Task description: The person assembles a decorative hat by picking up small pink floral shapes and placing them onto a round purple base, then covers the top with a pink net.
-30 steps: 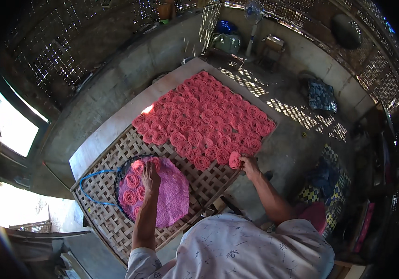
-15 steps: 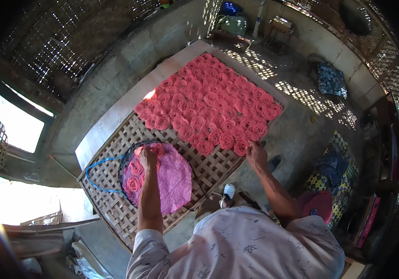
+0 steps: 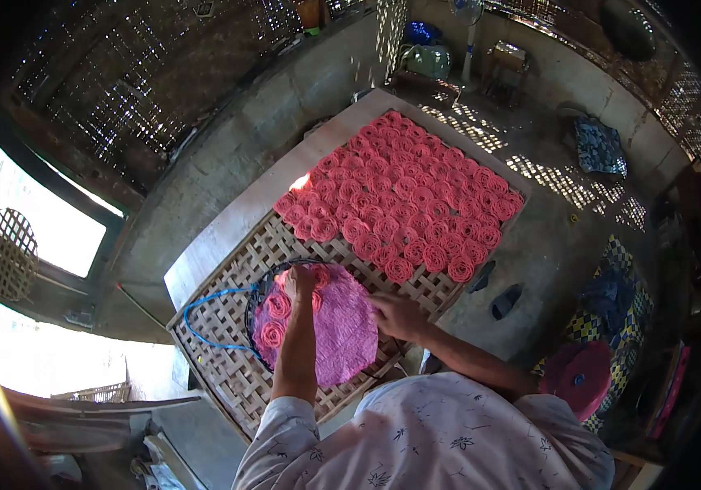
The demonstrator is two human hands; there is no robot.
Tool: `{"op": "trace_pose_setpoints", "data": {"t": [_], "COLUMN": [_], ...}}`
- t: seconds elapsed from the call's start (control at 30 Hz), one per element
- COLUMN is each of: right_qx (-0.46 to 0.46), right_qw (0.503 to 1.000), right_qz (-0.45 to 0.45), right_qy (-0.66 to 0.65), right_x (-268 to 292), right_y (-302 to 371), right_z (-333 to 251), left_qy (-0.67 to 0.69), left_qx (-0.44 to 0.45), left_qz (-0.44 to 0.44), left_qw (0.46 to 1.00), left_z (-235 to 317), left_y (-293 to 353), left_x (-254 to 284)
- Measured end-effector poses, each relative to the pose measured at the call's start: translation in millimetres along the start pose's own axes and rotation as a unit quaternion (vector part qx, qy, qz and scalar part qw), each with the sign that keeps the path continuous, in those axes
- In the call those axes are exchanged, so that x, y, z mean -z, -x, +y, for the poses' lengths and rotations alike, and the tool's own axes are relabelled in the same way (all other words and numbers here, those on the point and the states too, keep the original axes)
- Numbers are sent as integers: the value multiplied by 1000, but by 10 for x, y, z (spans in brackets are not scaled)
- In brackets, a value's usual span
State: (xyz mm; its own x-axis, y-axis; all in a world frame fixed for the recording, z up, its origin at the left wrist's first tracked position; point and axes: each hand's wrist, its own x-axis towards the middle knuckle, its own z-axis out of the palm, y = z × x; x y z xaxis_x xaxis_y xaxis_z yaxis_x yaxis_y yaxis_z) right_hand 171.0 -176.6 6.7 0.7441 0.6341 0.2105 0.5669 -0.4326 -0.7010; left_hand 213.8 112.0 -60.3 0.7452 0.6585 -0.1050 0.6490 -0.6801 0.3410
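Observation:
A round, dark-rimmed basket [image 3: 252,331] rests on the near left of the woven table, lined with a pink-purple cloth [image 3: 342,339]. On its left side lie several pinkish-red coiled rosettes [image 3: 273,333], looking like wound strands. My left hand [image 3: 301,282] is closed among these coils near the far rim; its fingertips are hidden, so what it grips cannot be made out. At the cloth's right edge, my right hand [image 3: 396,316] has its fingers curled together, and anything in them is too small to tell. Beyond both hands, many similar coils [image 3: 407,196] cover the far part of the table.
A blue cord loop [image 3: 191,314] sticks out from the basket's left side. The slatted woven tabletop [image 3: 228,359] has a pale border board [image 3: 228,241]. Sandals [image 3: 507,302] lie on the floor to the right, with a pink hat-like round thing [image 3: 576,380] nearer me.
My right hand has come from the near edge of the coil layer back to the cloth's right edge. The left hand stays over the basket's coils. The whole view has shifted slightly.

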Motion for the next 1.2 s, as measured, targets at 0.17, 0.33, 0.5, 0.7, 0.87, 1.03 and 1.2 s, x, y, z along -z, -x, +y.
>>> {"op": "trace_pose_setpoints", "data": {"t": [0.17,0.33,0.5,0.7,0.87,1.03,1.2], "right_qx": [45,55,71,59,38,-17,-72], "right_qw": [995,973,977,988,993,971,954], "right_qz": [-89,-137,-118,-70,-19,52,70], "right_qy": [-6,175,161,127,109,-235,-283], "right_x": [-646,-922,-975,-1019,-951,-846,-1109], "right_y": [-499,-524,-500,-507,-616,-663,-839], "right_z": [-162,-36,32,44,18,-167,-287], "left_qy": [1,62,128,141,172,305,419], "left_qx": [-64,-57,-160,-166,-147,-31,-13], "left_qz": [44,7,57,46,29,-108,-115], "left_qw": [997,996,977,975,974,946,900], "left_z": [-43,-50,-129,-96,216,322,-158], "left_y": [82,99,206,539,740,645,297], "left_x": [18,76,-30,42,218,263,-48]}}
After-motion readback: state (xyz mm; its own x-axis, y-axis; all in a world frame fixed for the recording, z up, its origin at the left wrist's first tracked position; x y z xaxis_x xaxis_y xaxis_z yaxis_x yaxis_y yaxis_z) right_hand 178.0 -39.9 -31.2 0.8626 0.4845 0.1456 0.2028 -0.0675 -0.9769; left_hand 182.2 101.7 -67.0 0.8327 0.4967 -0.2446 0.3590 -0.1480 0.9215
